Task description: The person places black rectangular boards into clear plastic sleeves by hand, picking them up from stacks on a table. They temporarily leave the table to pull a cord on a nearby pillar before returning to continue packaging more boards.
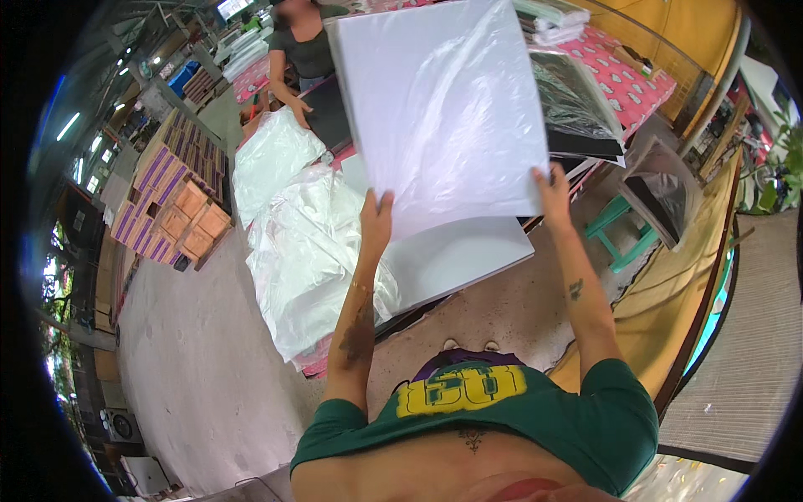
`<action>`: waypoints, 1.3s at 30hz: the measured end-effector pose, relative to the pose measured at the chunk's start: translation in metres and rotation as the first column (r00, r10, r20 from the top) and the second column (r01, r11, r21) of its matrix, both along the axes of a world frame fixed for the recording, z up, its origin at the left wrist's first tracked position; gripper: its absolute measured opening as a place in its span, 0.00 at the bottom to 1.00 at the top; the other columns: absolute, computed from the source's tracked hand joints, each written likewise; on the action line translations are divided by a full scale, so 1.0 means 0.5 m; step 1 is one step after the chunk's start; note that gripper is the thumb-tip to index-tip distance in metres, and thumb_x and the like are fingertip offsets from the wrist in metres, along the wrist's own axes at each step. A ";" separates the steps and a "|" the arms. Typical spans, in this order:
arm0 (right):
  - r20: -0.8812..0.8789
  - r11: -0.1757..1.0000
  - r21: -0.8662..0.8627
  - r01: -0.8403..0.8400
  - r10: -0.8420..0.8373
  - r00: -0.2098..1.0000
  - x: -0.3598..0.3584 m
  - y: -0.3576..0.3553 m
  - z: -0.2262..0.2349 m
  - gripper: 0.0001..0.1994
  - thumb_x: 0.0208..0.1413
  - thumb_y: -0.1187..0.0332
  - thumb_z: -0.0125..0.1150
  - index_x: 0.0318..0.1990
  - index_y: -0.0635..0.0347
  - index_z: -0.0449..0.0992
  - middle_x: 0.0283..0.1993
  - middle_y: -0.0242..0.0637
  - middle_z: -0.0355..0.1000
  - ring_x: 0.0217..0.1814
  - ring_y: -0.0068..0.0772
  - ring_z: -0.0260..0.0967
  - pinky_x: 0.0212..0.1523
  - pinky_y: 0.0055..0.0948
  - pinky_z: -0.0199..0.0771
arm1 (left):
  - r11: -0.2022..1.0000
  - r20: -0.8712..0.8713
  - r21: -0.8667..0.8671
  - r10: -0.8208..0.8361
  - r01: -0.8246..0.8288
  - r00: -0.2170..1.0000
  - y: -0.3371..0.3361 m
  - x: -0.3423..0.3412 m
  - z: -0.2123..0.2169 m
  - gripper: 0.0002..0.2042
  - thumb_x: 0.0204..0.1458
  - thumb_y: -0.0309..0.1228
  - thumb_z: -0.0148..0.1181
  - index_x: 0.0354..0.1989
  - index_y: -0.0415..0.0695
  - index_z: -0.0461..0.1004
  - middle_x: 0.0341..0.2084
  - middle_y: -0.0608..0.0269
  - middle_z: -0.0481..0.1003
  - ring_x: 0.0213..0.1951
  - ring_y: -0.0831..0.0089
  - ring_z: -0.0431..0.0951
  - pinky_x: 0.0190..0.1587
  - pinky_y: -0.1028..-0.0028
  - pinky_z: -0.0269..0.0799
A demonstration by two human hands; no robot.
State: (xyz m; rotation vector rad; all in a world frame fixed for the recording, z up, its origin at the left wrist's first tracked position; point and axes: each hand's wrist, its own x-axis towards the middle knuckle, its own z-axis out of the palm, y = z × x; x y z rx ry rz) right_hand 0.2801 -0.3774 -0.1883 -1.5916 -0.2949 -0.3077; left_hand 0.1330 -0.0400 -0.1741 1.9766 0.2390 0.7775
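Observation:
A large white board in a clear plastic bag [452, 100] is held up in front of me, tilted, above the table. My left hand [376, 219] grips its lower left edge, fingers closed. At the lower right edge, my right hand [552, 194] holds it the same way. Below the bagged board lies a flat white board or stack of boards [460, 259]. Left of it, a heap of clear plastic bags [305, 247] covers that side of the table. The raised board hides much of the table behind it.
A co-worker [305, 50] stands beyond the table by a dark panel [326, 117]. Bagged black boards [573, 96] lie at right on a pink cloth [615, 63]. A green stool [615, 234] holds another bagged panel [665, 197]. Stacked cartons [171, 192] stand at left.

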 end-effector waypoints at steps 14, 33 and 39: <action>0.007 0.592 -0.754 0.285 -0.426 0.905 0.254 -0.312 0.154 0.31 0.51 0.50 0.60 0.59 0.58 0.65 0.51 0.48 0.67 0.55 0.45 0.64 0.54 0.43 0.64 | 0.380 0.013 -0.898 -0.479 0.221 0.878 -0.233 0.373 0.069 0.07 0.59 0.30 0.47 0.33 0.40 0.64 0.26 0.53 0.74 0.26 0.69 0.77 0.26 0.70 0.73; 0.591 0.315 -0.771 0.553 0.031 0.806 0.195 0.023 0.074 0.21 0.52 0.50 0.57 0.47 0.51 0.72 0.51 0.39 0.68 0.53 0.45 0.65 0.47 0.49 0.68 | 0.756 -0.363 0.619 0.515 -0.213 0.776 0.239 -0.408 -0.143 0.23 0.43 0.36 0.64 0.51 0.46 0.70 0.48 0.53 0.70 0.47 0.50 0.70 0.49 0.60 0.68; 0.273 0.658 -0.634 -0.406 0.682 0.679 -0.222 0.348 0.006 0.18 0.48 0.65 0.66 0.46 0.58 0.72 0.46 0.40 0.71 0.53 0.43 0.66 0.53 0.36 0.64 | 0.752 -0.192 0.468 0.598 -0.463 0.778 0.264 -0.436 -0.127 0.09 0.51 0.34 0.57 0.36 0.44 0.76 0.37 0.53 0.74 0.42 0.55 0.73 0.41 0.63 0.69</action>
